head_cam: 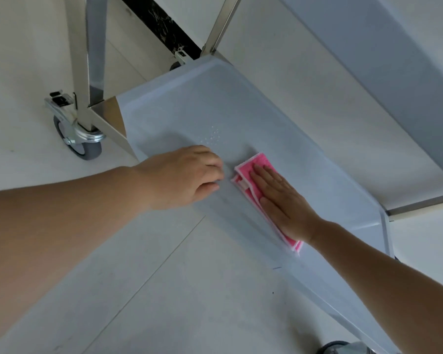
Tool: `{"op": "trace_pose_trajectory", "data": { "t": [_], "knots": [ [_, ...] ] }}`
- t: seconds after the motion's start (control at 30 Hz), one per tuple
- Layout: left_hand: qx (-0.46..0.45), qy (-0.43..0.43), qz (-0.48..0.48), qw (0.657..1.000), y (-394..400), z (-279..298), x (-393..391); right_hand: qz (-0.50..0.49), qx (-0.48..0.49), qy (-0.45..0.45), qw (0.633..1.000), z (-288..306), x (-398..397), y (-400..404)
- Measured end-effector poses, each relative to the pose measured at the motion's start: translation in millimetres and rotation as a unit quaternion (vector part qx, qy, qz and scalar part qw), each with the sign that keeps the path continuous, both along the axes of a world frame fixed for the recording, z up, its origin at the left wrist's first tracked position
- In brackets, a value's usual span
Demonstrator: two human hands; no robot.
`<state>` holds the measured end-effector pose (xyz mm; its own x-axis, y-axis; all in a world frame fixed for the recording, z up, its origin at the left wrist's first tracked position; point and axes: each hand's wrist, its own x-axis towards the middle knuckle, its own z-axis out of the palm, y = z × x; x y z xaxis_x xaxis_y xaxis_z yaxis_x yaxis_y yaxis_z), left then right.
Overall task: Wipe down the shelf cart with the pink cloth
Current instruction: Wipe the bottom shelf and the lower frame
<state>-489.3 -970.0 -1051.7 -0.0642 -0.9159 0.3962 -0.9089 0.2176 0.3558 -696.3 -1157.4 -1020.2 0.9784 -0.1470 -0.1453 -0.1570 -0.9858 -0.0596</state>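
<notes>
While our right hand (283, 200) presses flat-fingered on the pink cloth (260, 175) mid bottom shelf (304, 139) and our left hand (184, 175) rests loosely curled, empty, we judge wiping underway, droplets (212, 136) at eleven o'clock next.

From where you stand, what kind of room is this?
Hard to say exactly: an indoor room, maybe a kitchen or clinic. Clues: a pale tiled floor, a steel cart with grey shelf and locking caster, and a pink cloth wiping it.
</notes>
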Motion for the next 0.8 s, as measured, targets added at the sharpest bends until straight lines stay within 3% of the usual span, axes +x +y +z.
{"op": "trace_pose_trajectory", "data": {
  "t": [0.37,0.5,0.63,0.8],
  "knots": [
    [-0.003,0.015,-0.011,1.000,0,-2,1,-0.241,-0.023,-0.009,0.970,-11,27,-107],
    [0.002,0.011,-0.003,1.000,1,-3,0,-0.284,-0.030,0.013,0.958,-13,39,-140],
    [0.010,0.023,0.006,1.000,1,-2,-1,-0.337,0.018,-0.049,0.940,-16,51,-155],
    [0.018,0.037,0.015,0.999,3,-2,-1,-0.356,-0.005,-0.041,0.934,-16,69,-163]
  ]
}}
